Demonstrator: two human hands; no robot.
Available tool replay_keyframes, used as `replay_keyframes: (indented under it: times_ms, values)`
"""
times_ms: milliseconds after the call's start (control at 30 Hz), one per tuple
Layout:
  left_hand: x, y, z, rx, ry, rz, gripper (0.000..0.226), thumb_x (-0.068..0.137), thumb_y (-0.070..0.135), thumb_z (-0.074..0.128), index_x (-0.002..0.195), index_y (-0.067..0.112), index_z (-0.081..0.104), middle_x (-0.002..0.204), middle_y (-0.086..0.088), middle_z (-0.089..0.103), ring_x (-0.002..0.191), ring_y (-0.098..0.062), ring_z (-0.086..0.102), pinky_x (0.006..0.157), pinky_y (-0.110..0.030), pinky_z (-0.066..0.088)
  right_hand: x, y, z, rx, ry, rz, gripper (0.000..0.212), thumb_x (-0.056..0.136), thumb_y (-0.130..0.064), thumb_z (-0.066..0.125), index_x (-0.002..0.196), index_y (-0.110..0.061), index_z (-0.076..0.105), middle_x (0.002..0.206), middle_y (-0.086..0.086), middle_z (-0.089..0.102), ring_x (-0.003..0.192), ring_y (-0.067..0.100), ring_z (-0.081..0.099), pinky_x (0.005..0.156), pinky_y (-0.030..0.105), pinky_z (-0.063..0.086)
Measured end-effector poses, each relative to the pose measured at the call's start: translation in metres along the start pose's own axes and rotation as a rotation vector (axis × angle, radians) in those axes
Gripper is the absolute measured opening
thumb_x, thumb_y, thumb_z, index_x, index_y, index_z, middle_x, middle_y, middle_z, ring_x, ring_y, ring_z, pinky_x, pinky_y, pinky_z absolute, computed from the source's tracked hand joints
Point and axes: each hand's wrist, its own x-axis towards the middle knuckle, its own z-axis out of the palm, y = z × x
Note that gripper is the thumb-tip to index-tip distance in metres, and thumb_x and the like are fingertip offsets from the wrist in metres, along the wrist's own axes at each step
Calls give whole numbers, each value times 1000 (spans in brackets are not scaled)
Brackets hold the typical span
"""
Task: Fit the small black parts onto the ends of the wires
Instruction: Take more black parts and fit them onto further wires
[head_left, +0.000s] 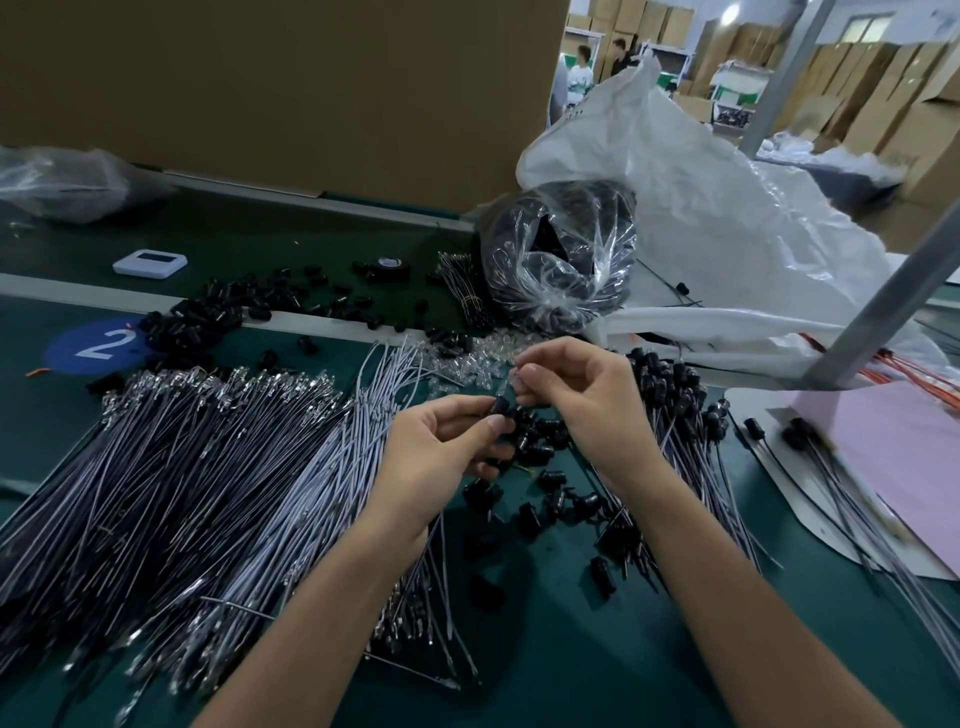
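Small black part (500, 405) is pinched between the thumb and fingertips of the left hand (441, 447), held above the green table mat (571, 649) at the middle of the view. Just above it, the right hand (576, 400) grips a small pale piece (519, 372) between thumb and forefinger; it is too blurred to tell more of it. The two hands are near each other, fingertips almost meeting.

Below and between the wrists, loose black parts (540, 499) lie scattered on the mat. To the left spreads a broad heap of grey wires (182, 467) with metal terminals at their far ends. To the right lies a bundle of wires with black parts on their ends (670, 415). Beyond the hands is a scatter of clear small pieces (467, 358), and farther left another pile of black parts (197, 322) beside a blue round sticker marked 2 (98, 345). Behind stand a tied clear bag of dark goods (561, 260), a big white plastic bag (701, 208) and a cardboard wall (285, 88). A pink sheet (893, 467) lies at the right under a grey post (883, 312).
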Motion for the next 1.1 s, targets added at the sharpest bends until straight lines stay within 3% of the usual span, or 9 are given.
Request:
replay_keyframes:
  times_ms: [233,533,600,667,767,867,1033,1100]
  values:
    - [-2,-4,6,43,-50,58,18,86,5,69,97,18,72,88,-4,78,75,-18,75,59,-21,56,-27,-6,-5,-63,44,-50,7,87,-4,70,89,-9,74,82,2,74,78,20,70,77,34,59]
    - [0,-6,3,230,-80,199,27,82,0,74,86,26,74,77,-1,77,73,-16,75,60,-22,58,-29,-3,-13,-143,-6,-10,11,81,-7,77,82,-18,78,74,-2,75,70,15,70,68,26,56]
    - [-1,-6,2,265,-127,216,24,82,2,73,88,24,75,78,-2,77,75,-18,75,60,-23,59,-29,-3,-17,-91,-49,26,15,81,-3,76,80,-18,78,72,3,74,63,20,67,63,26,55]
    - [-1,-6,1,268,-167,227,21,82,3,73,91,21,75,81,-4,77,76,-21,76,63,-26,60,-30,-4,-19,20,-89,69,16,80,0,74,79,-16,77,68,4,73,59,15,63,60,21,53]
    - [-2,-5,0,230,-187,236,18,80,7,72,91,20,75,81,-6,77,76,-23,76,65,-26,60,-32,-4,-20,128,-122,105,8,74,-10,76,78,-17,77,69,5,73,63,14,63,61,19,53]
    - [-4,-3,1,208,-220,226,17,76,13,71,92,17,74,81,-6,77,74,-23,75,64,-24,59,-34,-4,-21,164,-149,118,9,68,-18,76,77,-18,77,70,5,73,65,13,65,62,20,54]
    - [-7,-2,1,194,-249,213,16,81,4,70,93,14,74,80,-10,77,74,-24,75,63,-23,59,-36,-6,-24,198,-213,130,7,69,-16,76,74,-19,78,74,4,74,65,10,65,64,20,53]
    - [-9,0,4,162,-259,198,17,78,12,71,95,13,74,82,-10,77,76,-23,75,65,-24,59,-36,-8,-25,201,-216,116,7,71,-17,75,77,-18,78,74,5,73,65,10,63,64,20,52]
